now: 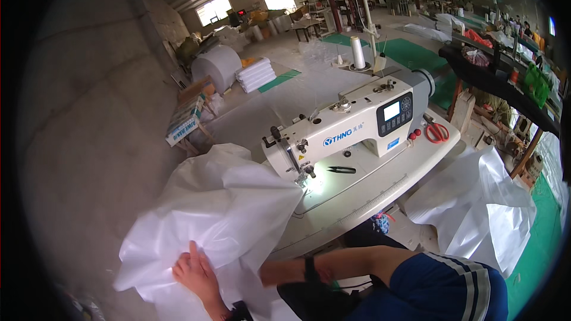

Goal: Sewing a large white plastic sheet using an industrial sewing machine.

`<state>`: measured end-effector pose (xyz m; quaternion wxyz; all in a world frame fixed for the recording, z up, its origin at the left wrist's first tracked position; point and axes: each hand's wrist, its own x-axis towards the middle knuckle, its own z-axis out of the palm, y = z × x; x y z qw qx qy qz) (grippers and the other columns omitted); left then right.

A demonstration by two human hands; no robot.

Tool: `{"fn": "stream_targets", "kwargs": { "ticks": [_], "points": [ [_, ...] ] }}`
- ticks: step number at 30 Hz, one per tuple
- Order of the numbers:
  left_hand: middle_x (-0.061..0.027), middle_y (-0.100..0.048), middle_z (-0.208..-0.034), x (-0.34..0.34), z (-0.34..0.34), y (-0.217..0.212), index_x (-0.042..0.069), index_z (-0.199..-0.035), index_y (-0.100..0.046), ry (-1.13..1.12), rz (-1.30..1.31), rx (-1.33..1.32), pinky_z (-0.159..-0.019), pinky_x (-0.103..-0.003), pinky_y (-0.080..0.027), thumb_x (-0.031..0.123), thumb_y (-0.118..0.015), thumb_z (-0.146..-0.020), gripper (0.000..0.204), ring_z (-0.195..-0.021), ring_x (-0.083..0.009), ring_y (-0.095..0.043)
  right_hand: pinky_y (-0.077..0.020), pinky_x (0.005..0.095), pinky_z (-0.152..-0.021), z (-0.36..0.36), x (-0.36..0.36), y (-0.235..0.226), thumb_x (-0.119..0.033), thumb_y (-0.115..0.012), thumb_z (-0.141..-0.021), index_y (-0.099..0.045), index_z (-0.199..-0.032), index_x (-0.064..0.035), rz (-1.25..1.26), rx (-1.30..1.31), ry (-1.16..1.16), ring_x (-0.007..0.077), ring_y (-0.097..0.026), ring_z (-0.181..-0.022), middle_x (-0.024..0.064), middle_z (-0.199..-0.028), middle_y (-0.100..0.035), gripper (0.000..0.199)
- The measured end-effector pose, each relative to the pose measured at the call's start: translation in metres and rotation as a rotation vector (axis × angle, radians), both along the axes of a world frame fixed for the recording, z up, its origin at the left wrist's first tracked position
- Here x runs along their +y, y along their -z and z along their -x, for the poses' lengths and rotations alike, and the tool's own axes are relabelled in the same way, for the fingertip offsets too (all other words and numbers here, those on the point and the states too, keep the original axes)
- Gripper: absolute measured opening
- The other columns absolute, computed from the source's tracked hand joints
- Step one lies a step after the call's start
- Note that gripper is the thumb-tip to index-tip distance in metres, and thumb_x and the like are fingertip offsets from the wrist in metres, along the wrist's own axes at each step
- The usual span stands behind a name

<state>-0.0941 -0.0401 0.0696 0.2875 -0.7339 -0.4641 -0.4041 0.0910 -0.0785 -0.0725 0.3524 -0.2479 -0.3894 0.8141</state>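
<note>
A large white plastic-like sheet (208, 202) hangs in folds over the left end of the sewing machine table, with one corner drawn to the machine's needle area. My left hand (196, 272) rests on this sheet, fingers stretched out over its surface. Across my front reaches my right forearm, a dark band on the wrist; my right hand (277, 272) is at the sheet's right edge, its fingers hidden. Above the sheet's corner stands the white sewing machine (339, 128), its lamp lighting the needle area. Dark thread snips (341, 170) lie on the machine bed.
Red-handled scissors (436, 133) lie at the table's right end. Another white sheet (482, 208) is heaped at the right. A thread cone (357, 53) stands behind the machine. Farther back are a large white roll (217, 68) and a folded white stack (256, 75). A wall rises at left.
</note>
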Motion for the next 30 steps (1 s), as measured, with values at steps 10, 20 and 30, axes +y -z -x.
{"fn": "stream_targets", "kwargs": {
  "ticks": [10, 20, 30],
  "points": [
    [-0.0159, -0.061, -0.095, -0.006, 0.028, 0.03, 0.006, -0.095, -0.069, 0.072, 0.579, -0.178, -0.078, -0.043, -0.047, 0.02, -0.061, -0.083, 0.019, -0.091, -0.0329, -0.057, -0.0391, 0.0383, -0.095, 0.03, -0.073, 0.043, -0.037, -0.061, -0.085, -0.043, -0.129, -0.0046, -0.411, -0.056, -0.229, 0.0224, -0.045, -0.116, 0.0109, -0.133, -0.044, 0.058],
    [-0.0157, -0.054, -0.122, 0.032, -0.014, 0.046, 0.017, -0.117, -0.062, 0.19, 0.47, 0.019, -0.093, -0.043, -0.041, 0.029, -0.06, -0.086, 0.033, -0.112, -0.0338, -0.05, -0.0479, 0.0328, -0.085, -0.004, -0.123, -0.014, -0.032, -0.057, -0.09, -0.056, -0.113, -0.0008, 0.108, -0.096, 0.146, 0.0173, -0.059, -0.095, 0.0064, -0.105, -0.061, 0.039],
    [-0.0137, -0.056, -0.12, 0.028, -0.026, 0.075, 0.009, -0.112, -0.061, 0.106, 0.78, 0.013, -0.099, -0.043, -0.037, 0.037, -0.062, -0.082, 0.041, -0.116, -0.0317, -0.048, -0.0513, 0.0309, -0.08, -0.123, -0.208, -0.012, -0.036, -0.054, -0.09, -0.055, -0.107, 0.008, 0.3, -0.465, -0.156, 0.0214, -0.064, -0.092, 0.0169, -0.102, -0.063, 0.047]
  ]
}}
